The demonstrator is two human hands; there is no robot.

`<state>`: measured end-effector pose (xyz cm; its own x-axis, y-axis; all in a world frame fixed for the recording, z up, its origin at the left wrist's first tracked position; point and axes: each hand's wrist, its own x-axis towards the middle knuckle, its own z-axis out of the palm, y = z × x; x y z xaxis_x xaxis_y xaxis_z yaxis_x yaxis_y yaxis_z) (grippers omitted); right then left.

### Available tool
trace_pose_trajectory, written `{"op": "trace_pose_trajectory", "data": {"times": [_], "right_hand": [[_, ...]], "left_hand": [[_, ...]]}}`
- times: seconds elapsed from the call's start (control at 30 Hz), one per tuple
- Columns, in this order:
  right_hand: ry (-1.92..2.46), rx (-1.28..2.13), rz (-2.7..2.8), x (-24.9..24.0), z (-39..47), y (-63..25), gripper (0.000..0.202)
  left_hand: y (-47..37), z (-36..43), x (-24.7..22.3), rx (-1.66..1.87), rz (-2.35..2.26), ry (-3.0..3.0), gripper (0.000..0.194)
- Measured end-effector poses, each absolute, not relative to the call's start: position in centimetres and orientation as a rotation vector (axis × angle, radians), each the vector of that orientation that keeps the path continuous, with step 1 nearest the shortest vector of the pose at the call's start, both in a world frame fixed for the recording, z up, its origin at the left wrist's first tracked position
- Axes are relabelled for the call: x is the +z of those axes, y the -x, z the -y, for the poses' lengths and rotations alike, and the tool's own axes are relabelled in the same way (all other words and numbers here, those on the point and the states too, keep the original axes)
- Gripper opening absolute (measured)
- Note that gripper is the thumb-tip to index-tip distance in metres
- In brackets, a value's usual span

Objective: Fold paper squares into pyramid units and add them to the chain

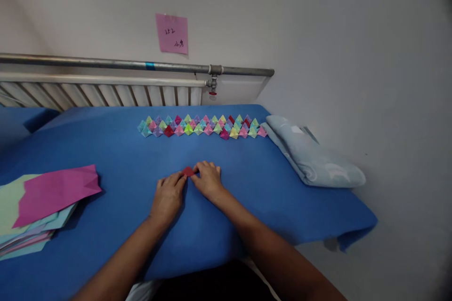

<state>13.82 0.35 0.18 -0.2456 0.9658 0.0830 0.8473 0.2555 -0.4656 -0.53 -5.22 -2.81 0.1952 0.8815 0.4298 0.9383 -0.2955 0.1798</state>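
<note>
On a blue cloth, one left hand and one right hand, forearms slanting inward, clamp their fingertips on opposite sides of one small, diamond-shaped red paper, with three rows of pointed paper folds beyond and one stack of sheets at left.

Pale, plain wall, greyer toward the right; pink handwritten note stuck on it. Grey metal pipe runs across, with a blue band — white ribbed radiator below, red-handled valve at its right end. Blue-covered tabletop, cover drooping at right corner. Folded pale-blue blanket lies at right — light dim, soft.
</note>
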Motion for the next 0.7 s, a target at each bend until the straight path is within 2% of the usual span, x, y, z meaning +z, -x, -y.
{"op": "trace_pose_trajectory", "data": {"times": [0.2, 0.4, 0.6, 0.7], "right_hand": [[1.551, 0.501, 2.152, -0.3, -0.1, -13.7, 0.002], [1.475, 0.587, 2.028, -0.8, -0.4, -13.6, 0.009], [1.421, 0.640, 2.016, -0.9, -0.9, -13.9, 0.012], [1.393, 0.668, 2.021, -1.0, -1.3, -14.2, 0.017]], "left_hand": [[1.0, 4.9, -3.4, -0.919, 1.866, 2.337, 0.038], [1.8, 2.7, -2.2, -1.361, 2.175, 2.382, 0.029], [2.7, -1.3, 0.2, -1.331, 2.525, 2.647, 0.034], [2.9, -2.7, 0.7, -1.276, 2.667, 2.836, 0.029]]}}
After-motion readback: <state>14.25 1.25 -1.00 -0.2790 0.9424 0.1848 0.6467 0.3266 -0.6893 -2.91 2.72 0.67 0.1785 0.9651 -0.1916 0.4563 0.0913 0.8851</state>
